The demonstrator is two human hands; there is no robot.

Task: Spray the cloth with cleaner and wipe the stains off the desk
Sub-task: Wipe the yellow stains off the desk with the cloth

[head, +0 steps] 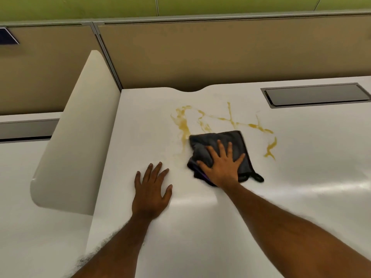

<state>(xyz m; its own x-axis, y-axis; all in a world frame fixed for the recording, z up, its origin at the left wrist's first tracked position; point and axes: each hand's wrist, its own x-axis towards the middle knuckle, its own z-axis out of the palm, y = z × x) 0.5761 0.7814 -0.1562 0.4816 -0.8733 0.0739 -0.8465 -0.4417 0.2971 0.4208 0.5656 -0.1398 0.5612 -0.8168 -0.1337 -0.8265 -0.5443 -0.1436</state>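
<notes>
A dark grey cloth lies folded on the white desk, at the near edge of yellow-brown stains that streak across the desk's middle. My right hand presses flat on the cloth with its fingers spread. One more streak of stain lies to the right of the cloth. My left hand rests palm down on bare desk to the left of the cloth, fingers apart and holding nothing. No spray bottle is in view.
A white rounded divider panel stands along the desk's left edge. Beige partition walls close off the back. A dark grey cable hatch sits flush in the desk at the back right.
</notes>
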